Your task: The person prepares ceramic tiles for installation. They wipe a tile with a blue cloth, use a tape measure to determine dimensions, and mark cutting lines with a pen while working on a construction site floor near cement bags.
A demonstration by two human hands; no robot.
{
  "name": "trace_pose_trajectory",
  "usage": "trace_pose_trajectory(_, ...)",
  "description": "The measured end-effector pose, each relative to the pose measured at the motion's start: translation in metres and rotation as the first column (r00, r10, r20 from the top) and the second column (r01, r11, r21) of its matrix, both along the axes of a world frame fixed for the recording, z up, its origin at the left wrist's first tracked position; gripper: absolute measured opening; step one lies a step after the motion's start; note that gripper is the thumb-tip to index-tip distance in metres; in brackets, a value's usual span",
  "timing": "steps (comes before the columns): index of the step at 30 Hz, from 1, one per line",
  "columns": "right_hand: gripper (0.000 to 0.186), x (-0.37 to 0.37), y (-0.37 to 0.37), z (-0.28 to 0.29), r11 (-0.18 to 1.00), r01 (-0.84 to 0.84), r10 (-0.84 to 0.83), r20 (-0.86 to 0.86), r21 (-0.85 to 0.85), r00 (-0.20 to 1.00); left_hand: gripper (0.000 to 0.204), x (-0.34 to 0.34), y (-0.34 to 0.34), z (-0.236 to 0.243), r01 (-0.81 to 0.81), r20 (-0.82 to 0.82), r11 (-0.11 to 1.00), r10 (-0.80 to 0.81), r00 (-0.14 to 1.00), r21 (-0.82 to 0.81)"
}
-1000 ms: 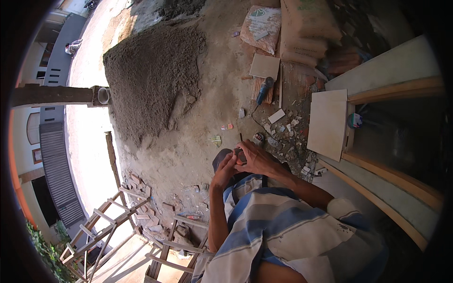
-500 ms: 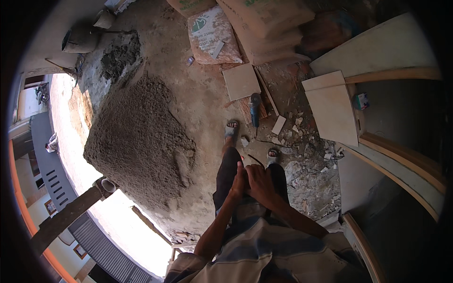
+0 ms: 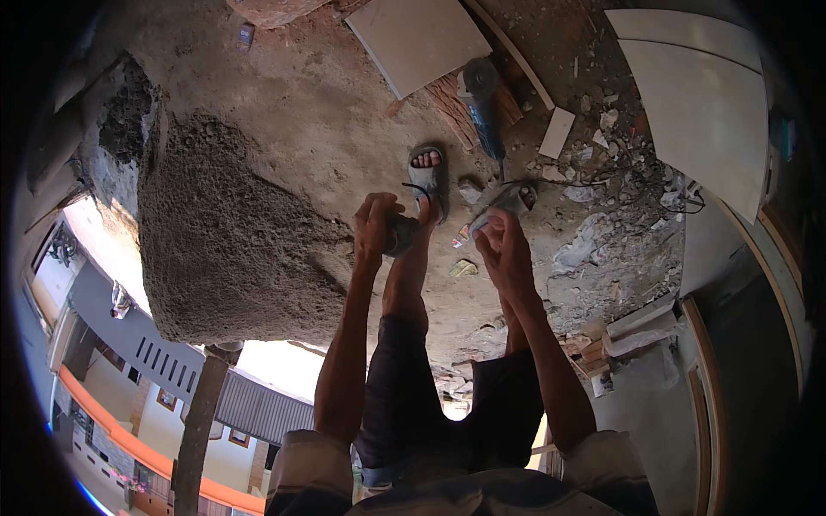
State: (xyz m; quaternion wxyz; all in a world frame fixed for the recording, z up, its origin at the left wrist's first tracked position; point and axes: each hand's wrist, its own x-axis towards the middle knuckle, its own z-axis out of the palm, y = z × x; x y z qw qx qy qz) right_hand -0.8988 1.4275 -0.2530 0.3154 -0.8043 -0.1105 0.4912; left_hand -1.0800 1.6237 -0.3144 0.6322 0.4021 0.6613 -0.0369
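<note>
My left hand (image 3: 373, 225) is closed round a small dark rounded thing (image 3: 402, 236), with a thin black curved strap or strip rising by it. Its exact kind does not show. My right hand (image 3: 509, 249) is apart from it, fingers curled and pinched together; whether anything is in them is hidden. Both hands hang above my sandalled feet. Beyond the right hand an angle grinder (image 3: 483, 120) lies on the ground, its disc end beside a square tile (image 3: 422, 43). A narrow tile offcut (image 3: 557, 132) lies to the grinder's right.
A large heap of wet-looking mortar or sand (image 3: 232, 232) rises on the left. Rubble (image 3: 602, 224) and a cord are spread at the right, near large pale panels (image 3: 697, 95) and wooden frames. A small dark box (image 3: 246, 36) lies at the far left.
My hands, together at my lap before, have parted and reached forward and down toward the feet. The view has moved closer to the ground, so the grinder and tile appear larger.
</note>
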Motion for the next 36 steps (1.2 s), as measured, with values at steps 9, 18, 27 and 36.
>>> trace_pose_trajectory(9, 0.08, 0.053, 0.031, -0.304, 0.982, -0.178, 0.186, 0.554, -0.069, 0.812, 0.055, 0.084, 0.112, -0.234, 0.896, -0.575, 0.348, -0.687, 0.444, 0.276)
trace_pose_trajectory(18, 0.073, 0.066, 0.018, -0.383, 0.969, -0.102, -0.023, 0.495, 0.225, 0.869, 0.077, 0.132, 0.107, -0.284, 0.973, -0.707, 0.144, -0.669, 0.229, 0.18)
trace_pose_trajectory(27, 0.063, 0.147, -0.133, -0.382, 0.968, 0.222, -0.251, 0.373, 0.12, 0.893, 0.063, 0.101, 0.114, -0.292, 0.924, -0.753, 0.0, -0.579, 0.313, 0.383)
trace_pose_trajectory(36, 0.062, 0.205, -0.229, -0.45, 0.948, 0.309, -0.306, 0.476, 0.076, 0.824, 0.047, 0.123, 0.183, -0.173, 0.82, -0.724, 0.222, -0.388, 0.571, 0.528)
